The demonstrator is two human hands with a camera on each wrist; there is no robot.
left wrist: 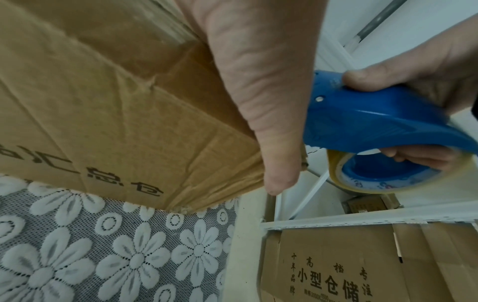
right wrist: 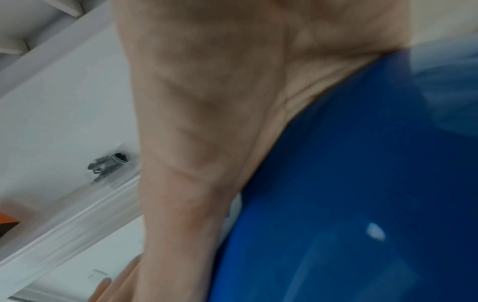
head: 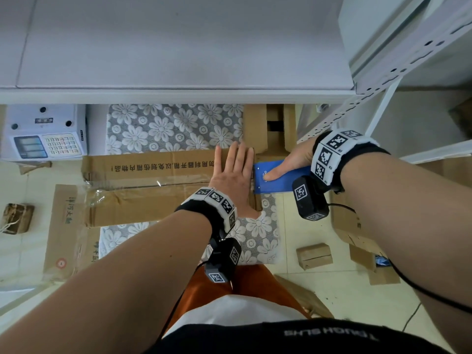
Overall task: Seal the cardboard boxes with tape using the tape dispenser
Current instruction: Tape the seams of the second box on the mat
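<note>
Left hand (head: 233,172) flat, fingers straight, pressing box (head: 153,185) top at its right end. Right hand (head: 288,164) gripping blue dispenser (head: 275,180) just off that end, probably touching the edge. Box lying across the floral cloth (head: 173,129).

cardboard box (head: 153,185) on lace cloth (head: 173,129) | tape dispenser (head: 275,177) at box's right end | scale (head: 46,134) left-behind

Both forearms are bare. Each wrist wears a black strap (head: 362,149) ringed with white blocks printed with black-and-white square markers (head: 217,198). A black boxy camera unit (head: 310,198) with the same markers hangs under each wrist, trailing a thin black cable (head: 419,290). Orange trousers (head: 217,284) and a black top with pale lettering (head: 329,335) show below.
</note>
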